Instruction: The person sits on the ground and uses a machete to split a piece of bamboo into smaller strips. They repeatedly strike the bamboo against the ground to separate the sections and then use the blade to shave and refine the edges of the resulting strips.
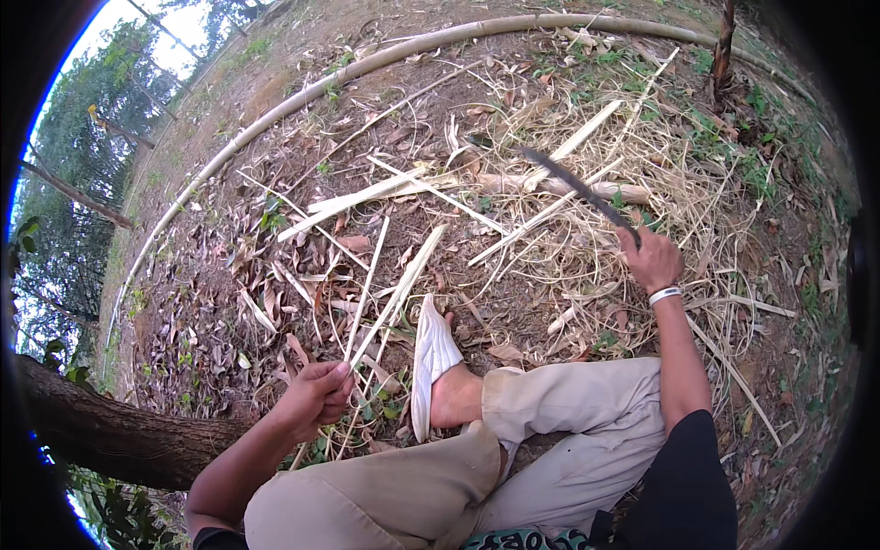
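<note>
My right hand [655,260] is closed round the handle of a machete [576,186]. Its long dark blade points away and to the left, over the shavings and a short piece of wood [619,192]. Low on the left, my left hand [327,392] is closed, with thumb and forefinger pinching the near end of a thin pale bamboo strip [369,284]. A wider split strip [412,272] runs close beside it toward the same hand; whether that one is also held I cannot tell. The blade and the held strip are well apart.
Split bamboo pieces [367,194] lie crossed on leaf litter ahead. Curly shavings [587,266] heap at the right. A long bamboo pole [385,57] arcs across the back. My foot [456,396] rests by a white cloth [433,353]; a tree trunk [119,440] lies left.
</note>
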`<state>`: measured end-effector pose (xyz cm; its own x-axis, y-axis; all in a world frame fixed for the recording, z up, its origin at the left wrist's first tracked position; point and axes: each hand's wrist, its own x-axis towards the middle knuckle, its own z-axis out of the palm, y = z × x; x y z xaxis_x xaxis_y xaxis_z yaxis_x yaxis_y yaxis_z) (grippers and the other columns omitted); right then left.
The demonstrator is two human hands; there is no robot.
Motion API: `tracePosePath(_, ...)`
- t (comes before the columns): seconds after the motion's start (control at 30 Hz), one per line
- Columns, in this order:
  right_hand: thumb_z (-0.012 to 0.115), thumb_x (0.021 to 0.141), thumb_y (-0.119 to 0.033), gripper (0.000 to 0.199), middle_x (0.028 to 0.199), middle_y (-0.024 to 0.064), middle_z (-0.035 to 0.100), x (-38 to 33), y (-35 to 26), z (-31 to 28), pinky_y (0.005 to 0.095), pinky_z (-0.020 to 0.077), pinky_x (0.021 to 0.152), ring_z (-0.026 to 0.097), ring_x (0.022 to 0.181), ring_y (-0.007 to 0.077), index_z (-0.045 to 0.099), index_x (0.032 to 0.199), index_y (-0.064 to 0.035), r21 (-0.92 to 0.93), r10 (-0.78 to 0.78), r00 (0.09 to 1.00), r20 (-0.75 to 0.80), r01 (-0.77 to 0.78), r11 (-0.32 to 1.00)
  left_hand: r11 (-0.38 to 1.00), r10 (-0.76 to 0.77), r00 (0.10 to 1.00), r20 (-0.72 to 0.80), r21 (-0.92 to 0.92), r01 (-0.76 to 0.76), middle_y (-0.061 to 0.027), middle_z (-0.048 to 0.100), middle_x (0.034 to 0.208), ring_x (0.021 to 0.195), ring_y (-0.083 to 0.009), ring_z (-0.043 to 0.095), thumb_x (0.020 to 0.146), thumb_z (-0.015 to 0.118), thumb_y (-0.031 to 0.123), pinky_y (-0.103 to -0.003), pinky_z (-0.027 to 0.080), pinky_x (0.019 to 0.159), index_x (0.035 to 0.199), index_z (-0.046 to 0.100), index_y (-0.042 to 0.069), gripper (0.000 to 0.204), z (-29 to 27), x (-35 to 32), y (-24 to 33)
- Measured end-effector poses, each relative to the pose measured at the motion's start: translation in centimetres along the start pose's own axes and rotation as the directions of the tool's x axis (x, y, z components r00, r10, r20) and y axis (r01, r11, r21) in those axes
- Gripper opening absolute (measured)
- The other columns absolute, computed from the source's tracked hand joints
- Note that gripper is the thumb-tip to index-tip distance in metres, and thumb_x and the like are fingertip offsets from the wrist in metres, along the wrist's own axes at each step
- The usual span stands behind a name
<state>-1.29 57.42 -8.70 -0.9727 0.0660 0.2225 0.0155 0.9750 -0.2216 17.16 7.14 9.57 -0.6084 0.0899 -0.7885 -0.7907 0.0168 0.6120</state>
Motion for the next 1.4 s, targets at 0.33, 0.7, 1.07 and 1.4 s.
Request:
tracePosePath(0.33, 0.052, 0.092, -0.062, 0.058, 0.051, 0.0089, 0.053, -3.4, -10.3, -2.7, 0.04, 0.0414, 0.048, 0.056, 0.046, 0.0269, 0.064, 0.071, -0.0091, 0.587, -0.189, 0.974, -0.128, 0.228, 0.777, 0.957, 0.24, 0.962, 0.13, -0.2, -0.212, 0.0039, 0.039, 0.067, 0.049, -0.0035, 0.028, 0.105, 0.043, 0.023, -0.018, 0.024, 0.044, 0.106, 0.055, 0.003, 0.023, 6.1, 9.8, 2.4)
tracePosePath(0.7, 0.055, 0.089, -0.063, 0.059, 0.058, 0.0107, 0.057, -5.0, -12.8, -0.5, 0.04, 0.0442, 0.049, 0.06, 0.052, 0.0297, 0.055, 0.066, -0.0086, 0.403, -0.418, 0.897, -0.14, 0.438, 0.804, 0.954, 0.282, 0.937, 0.205, 0.044, -0.296, 0.0084, 0.032, 0.06, 0.047, -0.0023, 0.025, 0.105, 0.046, 0.024, -0.021, 0.02, 0.042, 0.09, 0.05, 0.007, 0.023, 8.3, 8.7, 0.1)
tracePosePath(1.07, 0.038, 0.095, -0.067, 0.07, 0.053, 0.0087, 0.058, 1.0, -0.5, 1.1, 0.0428, 0.0432, 0.048, 0.059, 0.05, 0.0274, 0.069, 0.078, -0.0068, 0.228, 0.141, 0.973, -0.182, -0.097, 0.969, 0.924, 0.329, 0.944, -0.011, 0.212, -0.319, 0.0038, 0.047, 0.066, 0.051, -0.0032, 0.033, 0.106, 0.039, 0.029, -0.02, 0.027, 0.047, 0.117, 0.06, 0.004, 0.034, 3.9, 7.2, -1.9)
tracePosePath(1.4, 0.053, 0.089, -0.065, 0.061, 0.054, 0.0102, 0.057, -5.7, -15.4, -2.9, 0.0389, 0.0442, 0.046, 0.059, 0.046, 0.0273, 0.058, 0.064, -0.0095, 0.438, -0.428, 0.872, -0.239, 0.49, 0.753, 0.809, 0.434, 0.889, 0.146, 0.372, -0.455, 0.0032, 0.046, 0.064, 0.055, -0.0055, 0.038, 0.105, 0.044, 0.026, -0.026, 0.034, 0.051, 0.121, 0.059, 0.001, 0.034, 9.1, 12.4, 0.6)
